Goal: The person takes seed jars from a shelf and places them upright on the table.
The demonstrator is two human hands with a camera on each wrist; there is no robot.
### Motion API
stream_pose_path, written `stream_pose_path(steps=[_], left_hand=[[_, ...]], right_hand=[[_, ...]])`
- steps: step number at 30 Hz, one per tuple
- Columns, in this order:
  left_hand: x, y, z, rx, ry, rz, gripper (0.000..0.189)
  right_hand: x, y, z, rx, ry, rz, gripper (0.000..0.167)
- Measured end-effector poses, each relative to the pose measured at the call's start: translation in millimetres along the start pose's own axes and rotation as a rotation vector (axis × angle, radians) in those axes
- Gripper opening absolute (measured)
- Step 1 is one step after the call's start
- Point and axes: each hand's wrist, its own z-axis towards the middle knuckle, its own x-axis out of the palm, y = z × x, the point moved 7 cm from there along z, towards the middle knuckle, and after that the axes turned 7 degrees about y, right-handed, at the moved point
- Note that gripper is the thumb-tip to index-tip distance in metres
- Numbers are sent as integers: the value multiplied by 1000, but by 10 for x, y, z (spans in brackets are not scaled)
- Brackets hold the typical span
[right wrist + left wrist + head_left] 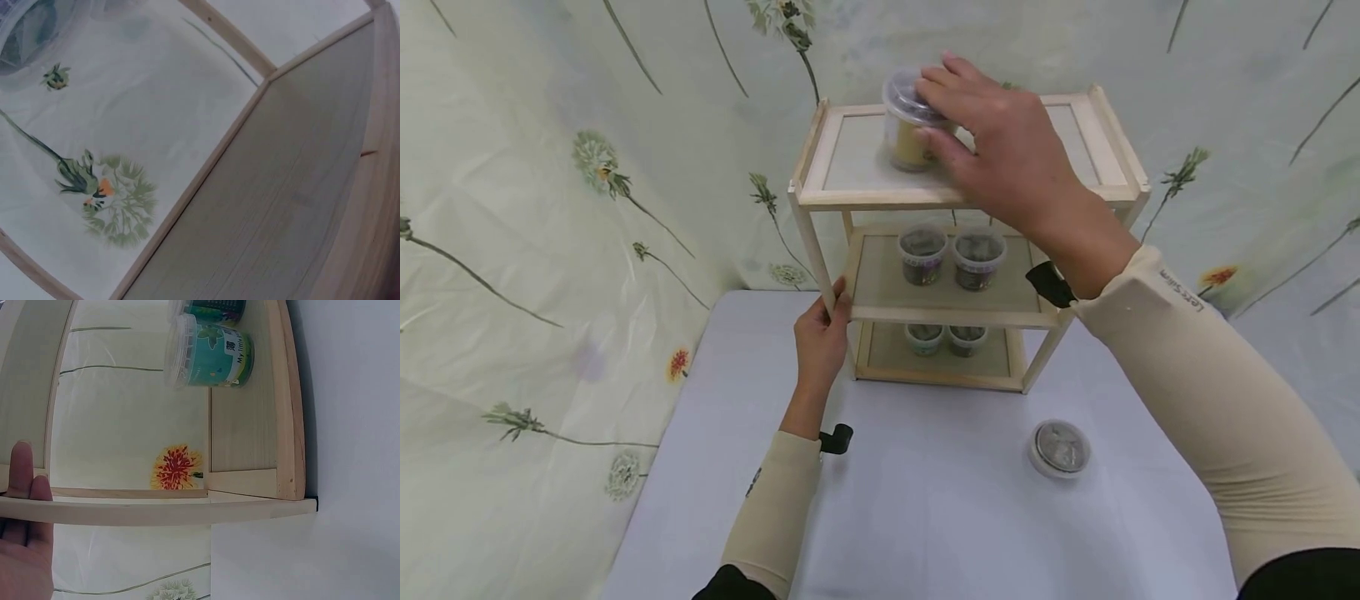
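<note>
A clear-lidded tub with a yellow lower part (pixel 910 150) sits on the top shelf (pixel 857 158) of a small wooden rack. My right hand (pixel 1007 150) holds it from the right, fingers at the lid and thumb low on the side. With my left hand (pixel 822 342) I grip the rack's left front post (pixel 811 242); in the left wrist view its fingers (pixel 22 465) reach around that post (pixel 156 512). The right wrist view does not show the right hand.
Two dark purple tubs (pixel 922 254) stand on the middle shelf (pixel 880 287). Two teal tubs (pixel 215 356) stand on the bottom shelf (pixel 244 437). Another lidded tub (pixel 1060 448) is on the white-covered table (pixel 925 500), right of the rack. A flowered cloth (pixel 625 292) hangs behind.
</note>
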Motion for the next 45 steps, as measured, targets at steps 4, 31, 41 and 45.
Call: stream_pose_path(steps=[4,31,41,45], left_hand=[[6,5,0,-1,-1,-8,34],[-7,1,11,33,-3,-3,34],[-10,-3,12,30,-9,11,34],[-15,6,8,28,-14,11,33]], right_hand=[[-82,-16,-62,16,-27,12,46],[-677,556,-966,-191,-197,-39,48],[-689,673,-1344,-176,-326,22,45],[-677,670,-1551,-147,-415,57,45]])
